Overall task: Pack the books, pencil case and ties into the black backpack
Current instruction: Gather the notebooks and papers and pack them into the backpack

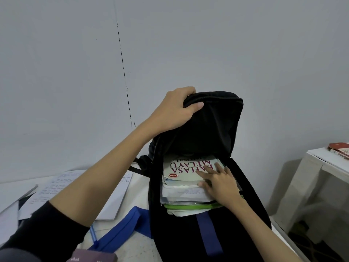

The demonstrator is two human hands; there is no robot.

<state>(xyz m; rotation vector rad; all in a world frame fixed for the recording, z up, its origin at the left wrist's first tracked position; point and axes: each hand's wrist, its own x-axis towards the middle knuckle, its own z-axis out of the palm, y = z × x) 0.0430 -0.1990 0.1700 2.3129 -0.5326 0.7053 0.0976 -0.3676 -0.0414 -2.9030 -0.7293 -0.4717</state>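
The black backpack (pixel 207 235) lies on the white table with its main compartment open. My left hand (pixel 175 110) grips the raised top flap and holds it up. Inside sits a stack of books (pixel 181 195); the top one is a pale cover reading "Bahasa Melayu" (pixel 181 171). My right hand (pixel 221 182) rests on that stack with straight fingers, the thumb against the stack's front edge. A blue tie (pixel 120 231) lies on the table left of the bag. A blue strip (pixel 211 233) runs down the bag's front below the books.
Handwritten paper sheets (pixel 62 188) lie at the left of the table. A dark purple book (pixel 92 258) pokes in at the bottom edge. A white side table (pixel 309 167) with a red book (pixel 340 149) stands at the right. A plain wall is behind.
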